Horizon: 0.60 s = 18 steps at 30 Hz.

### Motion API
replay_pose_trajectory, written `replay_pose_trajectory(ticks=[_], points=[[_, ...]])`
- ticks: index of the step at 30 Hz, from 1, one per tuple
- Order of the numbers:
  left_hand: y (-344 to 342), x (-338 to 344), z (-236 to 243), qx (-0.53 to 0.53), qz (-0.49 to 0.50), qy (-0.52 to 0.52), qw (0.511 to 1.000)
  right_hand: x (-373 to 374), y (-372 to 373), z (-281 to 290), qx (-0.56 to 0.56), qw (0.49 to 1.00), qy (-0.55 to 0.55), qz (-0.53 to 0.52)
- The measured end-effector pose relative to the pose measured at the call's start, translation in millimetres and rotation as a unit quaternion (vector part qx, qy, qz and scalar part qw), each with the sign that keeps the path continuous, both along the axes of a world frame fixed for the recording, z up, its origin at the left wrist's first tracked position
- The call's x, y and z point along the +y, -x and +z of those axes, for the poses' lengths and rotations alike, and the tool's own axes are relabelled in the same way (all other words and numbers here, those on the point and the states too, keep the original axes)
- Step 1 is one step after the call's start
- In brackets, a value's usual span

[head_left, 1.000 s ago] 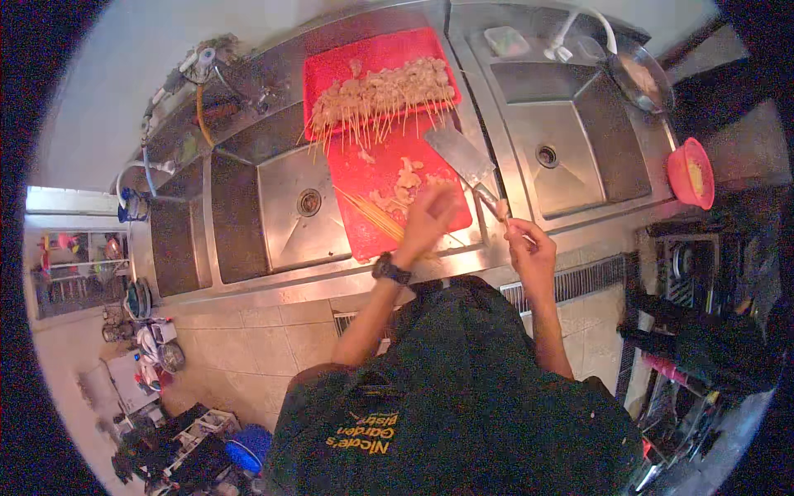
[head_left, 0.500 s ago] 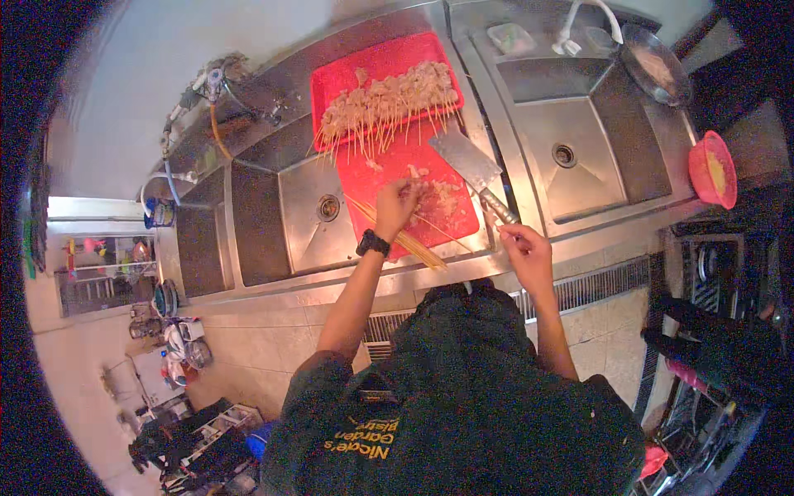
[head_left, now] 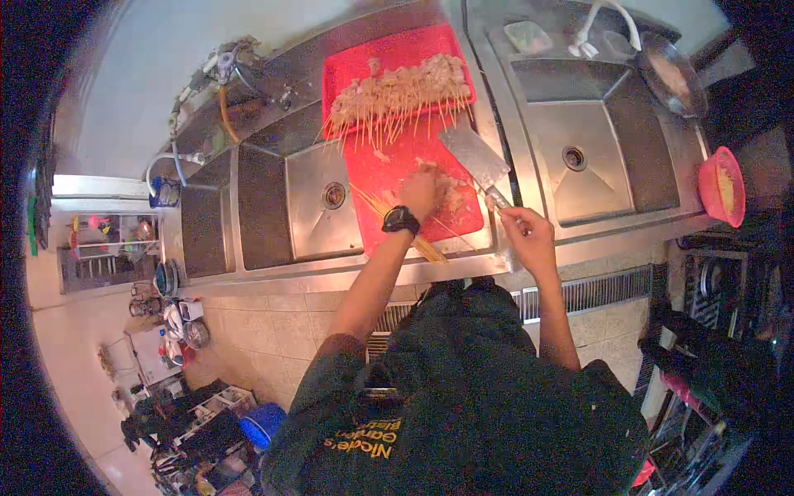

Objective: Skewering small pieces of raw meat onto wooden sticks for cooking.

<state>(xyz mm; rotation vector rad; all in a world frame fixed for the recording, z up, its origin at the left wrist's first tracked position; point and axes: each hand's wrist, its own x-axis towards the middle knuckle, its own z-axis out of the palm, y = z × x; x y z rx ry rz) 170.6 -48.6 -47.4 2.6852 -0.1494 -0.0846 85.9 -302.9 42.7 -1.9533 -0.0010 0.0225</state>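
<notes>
My left hand (head_left: 420, 193), with a black watch on the wrist, reaches over the red cutting board (head_left: 376, 169). Its fingers are closed at a small piece of raw meat (head_left: 427, 167), the tips partly hidden. Chopped raw meat (head_left: 453, 198) lies just right of it. Under that wrist a bundle of bamboo skewers (head_left: 428, 250) lies across the board's near edge. My right hand (head_left: 529, 235) pinches what looks like a skewer with a meat piece (head_left: 493, 203) on it, beside the cleaver's handle. The cleaver (head_left: 477, 157) rests flat on the board's right side.
Behind the board, a red tray (head_left: 351, 66) holds several rows of meat skewers (head_left: 405, 91). Steel sinks lie left (head_left: 310, 215) and right (head_left: 579, 124). A pink basin (head_left: 718, 188) and a pan (head_left: 672, 78) stand at the right. A faucet hose (head_left: 225, 116) rises at the back left.
My left hand has moved forward and right, onto the meat on the board. My right hand has risen slightly toward the cleaver's handle. The whole view has shifted a little.
</notes>
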Motion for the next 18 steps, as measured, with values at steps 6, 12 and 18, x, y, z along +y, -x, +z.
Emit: replay_pose_trajectory(ticks=[6,12,18], points=[[-13,2,3,0.008,-0.036,0.023,0.999,-10,5,-5,0.035,0.999,-0.020,-0.013],[14,14,28,0.183,0.220,0.483,0.828,-9,-5,-10,-0.001,1.000,0.027,0.011],[34,8,35,0.076,0.269,0.592,0.756,8,-23,2,-0.002,0.998,0.031,0.062]])
